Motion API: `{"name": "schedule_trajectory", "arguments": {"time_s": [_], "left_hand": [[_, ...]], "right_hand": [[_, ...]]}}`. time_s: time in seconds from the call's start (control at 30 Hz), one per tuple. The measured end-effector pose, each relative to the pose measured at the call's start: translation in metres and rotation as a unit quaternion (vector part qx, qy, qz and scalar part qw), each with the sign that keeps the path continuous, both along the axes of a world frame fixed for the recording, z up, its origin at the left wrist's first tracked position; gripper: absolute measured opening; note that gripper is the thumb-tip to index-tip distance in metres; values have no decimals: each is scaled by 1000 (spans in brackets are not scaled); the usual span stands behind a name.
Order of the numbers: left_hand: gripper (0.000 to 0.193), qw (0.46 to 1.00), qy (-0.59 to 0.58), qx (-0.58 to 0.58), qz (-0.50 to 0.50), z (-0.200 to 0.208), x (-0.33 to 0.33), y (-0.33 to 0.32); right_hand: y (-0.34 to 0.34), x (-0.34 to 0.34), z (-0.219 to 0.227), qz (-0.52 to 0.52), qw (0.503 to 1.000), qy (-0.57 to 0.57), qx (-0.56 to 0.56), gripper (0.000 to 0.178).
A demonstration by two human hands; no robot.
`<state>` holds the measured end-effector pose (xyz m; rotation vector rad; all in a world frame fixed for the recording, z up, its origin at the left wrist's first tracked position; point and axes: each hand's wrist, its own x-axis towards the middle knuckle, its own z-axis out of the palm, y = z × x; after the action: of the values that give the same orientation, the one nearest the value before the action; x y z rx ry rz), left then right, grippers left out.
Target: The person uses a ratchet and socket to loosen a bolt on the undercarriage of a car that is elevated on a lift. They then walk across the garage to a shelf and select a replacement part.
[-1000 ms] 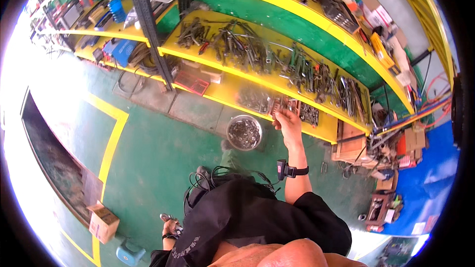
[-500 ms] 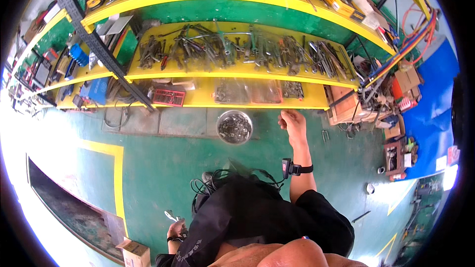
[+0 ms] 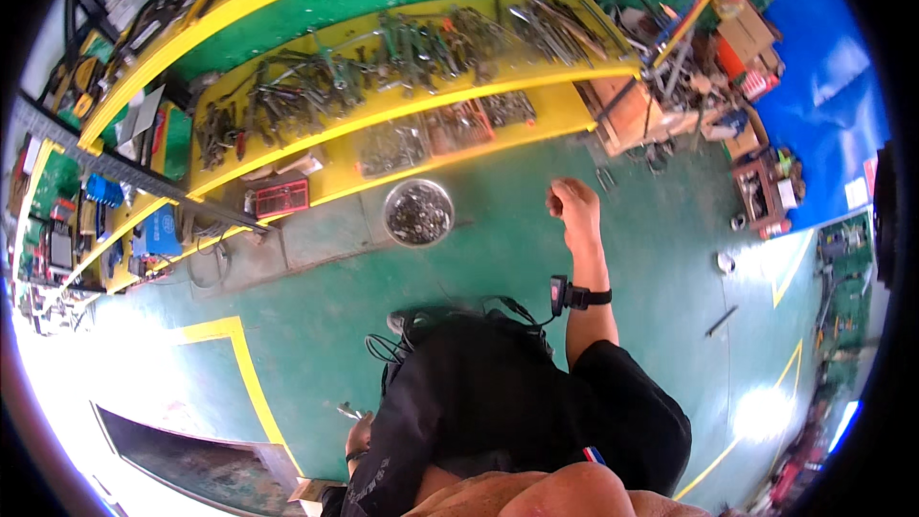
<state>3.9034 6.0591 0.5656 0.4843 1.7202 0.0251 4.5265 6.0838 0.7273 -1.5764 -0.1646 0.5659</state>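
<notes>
My right hand [image 3: 574,203] is raised in front of the shelf with its fingers curled in. Whether anything small is inside cannot be seen. Low at my left side, my left hand [image 3: 359,436] grips a silver wrench [image 3: 350,411], whose head sticks out past the fingers; most of the hand is hidden by my dark clothing. A round metal bowl [image 3: 418,213] full of small metal parts stands on the floor before the shelf, left of my right hand. Many wrenches [image 3: 407,50] lie heaped on the yellow middle shelf.
The yellow shelf rack [image 3: 402,115] spans the front, with a red case [image 3: 280,198] and clear trays of small parts [image 3: 391,146] low down. Cables [image 3: 383,348] loop by my legs. A wooden crate [image 3: 617,115] and cardboard boxes [image 3: 745,36] stand at the right.
My view has turned to the right, so the rack now slants and sits further left. My right hand now appears further from the shelf edge, still curled; the left still holds the wrench.
</notes>
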Motion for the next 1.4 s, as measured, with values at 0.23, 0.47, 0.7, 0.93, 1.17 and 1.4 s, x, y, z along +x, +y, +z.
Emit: {"name": "schedule_trajectory", "arguments": {"time_s": [0.23,0.47,0.7,0.93,1.17,1.4], "left_hand": [[34,992,1,-57,-116,-81,-50,-6],[33,988,43,-71,-128,-94,-73,-33],[29,991,35,-57,-114,-5,-4,-28],[36,977,78,-170,-99,-89,-48,-52],[39,971,112,-144,-154,-101,-62,-57],[41,965,161,-154,-141,-63,-26,-44]], "right_hand": [[-47,24,-16,-50,998,26,-8,15],[-69,40,-48,-98,991,86,8,12],[-64,45,-47,-134,977,149,75,12],[-64,54,-58,-109,975,166,101,10],[-66,50,-53,-117,972,174,108,10],[-70,49,-60,-121,970,179,111,10]]}}
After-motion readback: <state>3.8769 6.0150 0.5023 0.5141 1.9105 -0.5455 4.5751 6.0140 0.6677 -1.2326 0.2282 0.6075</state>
